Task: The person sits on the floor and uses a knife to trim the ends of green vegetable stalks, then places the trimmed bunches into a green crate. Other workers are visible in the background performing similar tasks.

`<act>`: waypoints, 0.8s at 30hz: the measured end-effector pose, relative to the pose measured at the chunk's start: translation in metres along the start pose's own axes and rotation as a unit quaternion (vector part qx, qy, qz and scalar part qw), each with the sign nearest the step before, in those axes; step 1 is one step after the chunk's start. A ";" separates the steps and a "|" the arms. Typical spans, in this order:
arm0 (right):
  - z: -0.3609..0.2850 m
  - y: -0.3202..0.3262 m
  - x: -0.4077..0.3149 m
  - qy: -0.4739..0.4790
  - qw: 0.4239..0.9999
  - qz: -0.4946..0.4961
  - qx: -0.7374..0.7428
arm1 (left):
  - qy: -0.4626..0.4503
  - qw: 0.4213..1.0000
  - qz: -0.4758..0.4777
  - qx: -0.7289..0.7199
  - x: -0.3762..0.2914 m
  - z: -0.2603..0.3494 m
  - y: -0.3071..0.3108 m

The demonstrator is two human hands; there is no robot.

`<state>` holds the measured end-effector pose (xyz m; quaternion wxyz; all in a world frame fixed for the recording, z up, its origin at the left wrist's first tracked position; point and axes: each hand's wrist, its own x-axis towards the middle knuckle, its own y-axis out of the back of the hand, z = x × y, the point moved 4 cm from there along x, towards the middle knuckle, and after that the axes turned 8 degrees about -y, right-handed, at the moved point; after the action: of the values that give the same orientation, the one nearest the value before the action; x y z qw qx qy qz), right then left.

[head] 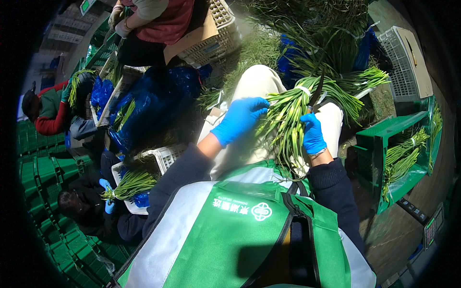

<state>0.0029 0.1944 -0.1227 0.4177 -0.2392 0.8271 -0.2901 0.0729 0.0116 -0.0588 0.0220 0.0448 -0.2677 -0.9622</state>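
A tied bunch of long green stalks, which look like garlic scapes (288,122), lies across my lap, with a pale tie (304,90) around it. My right hand (312,134), in a blue glove, is closed on the handle of a curved-bladed knife (317,92); the dark blade points away from me over the bunch. My left hand (245,116), also blue-gloved, is at the left edge of the bunch with its fingers bent at the stalk tips; whether it pinches a stalk cannot be told. More stalks (349,99) spread to the right beyond the knife.
Ahead lies a large heap of long green stalks (324,39) with blue plastic. A green crate (381,144) holding bundles stands at right, below a white crate (399,64). Several people work at left and upper left, near white crates (212,43) and blue plastic sheeting (162,97).
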 end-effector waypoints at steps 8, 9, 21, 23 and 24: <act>0.000 0.000 -0.002 -0.001 1.000 0.015 -0.003 | 0.065 0.980 -0.018 -0.186 0.001 0.004 -0.008; 0.000 0.001 -0.002 -0.002 1.000 0.016 -0.012 | 0.072 0.980 -0.020 -0.182 0.001 0.004 -0.009; 0.003 0.004 0.002 0.003 1.000 -0.009 -0.019 | 0.163 0.908 -0.139 -0.360 0.011 -0.009 -0.015; 0.004 0.005 0.003 0.001 1.000 -0.005 -0.022 | 0.164 0.901 -0.173 -0.363 0.013 -0.006 -0.015; 0.004 0.006 0.003 0.003 1.000 -0.005 -0.024 | 0.160 0.901 -0.166 -0.368 0.015 -0.004 -0.014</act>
<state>0.0035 0.1957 -0.1304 0.4079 -0.2526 0.8339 -0.2728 0.0585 0.0207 -0.0706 -0.0805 0.2308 0.1234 -0.9618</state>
